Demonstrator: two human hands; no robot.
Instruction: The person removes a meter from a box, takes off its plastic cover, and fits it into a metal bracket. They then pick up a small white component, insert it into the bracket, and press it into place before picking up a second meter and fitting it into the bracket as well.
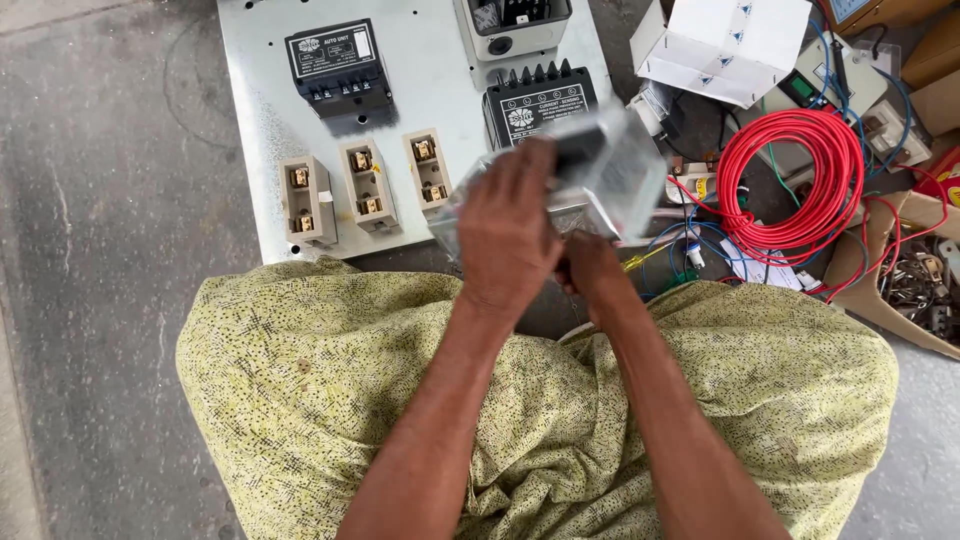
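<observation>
A person seated on the floor holds a blurred clear plastic packet (600,170) with a dark part inside, above a metal panel (260,110). The left hand (508,235) is closed over the packet's near side; the right hand (590,268), just below it, pinches the lower edge. The step looks like unwrapping, calling for a steady pull. A red wire coil (790,180) lies right of the grip.

A panel (250,120) lies on the floor (100,200), with three fuse holders (368,185) in a row near its close edge and two modules (340,65) behind them. Right of the panel lie a wire coil (790,170) and, behind it, a box (725,40).
</observation>
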